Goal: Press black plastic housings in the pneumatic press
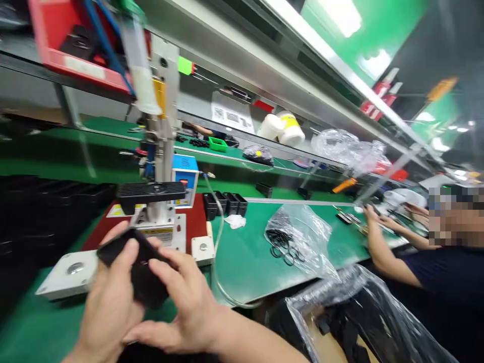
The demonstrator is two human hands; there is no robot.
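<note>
A black rectangular box-like part (149, 282) is held in front of the press in both hands. My left hand (109, 297) is closed around its left side, thumb on top. From the right, my right hand (189, 297) has its fingertips on the part's upper edge. Its thumb lies lower, near my left hand. Motion blur hides the part's details. Just beyond is a bench press (161, 217) on a red base, with a ribbed black piece (151, 191) at its head. White button boxes stand on either side, the left one (68, 275) and the right one (203, 249).
Black parts (49, 217) are stacked at left. Several black boxes (227, 203) stand behind a clear hose (219, 242). A plastic bag (298, 237) with black rings lies on the green bench. A lined carton (340, 322) sits lower right, near a co-worker (446, 262).
</note>
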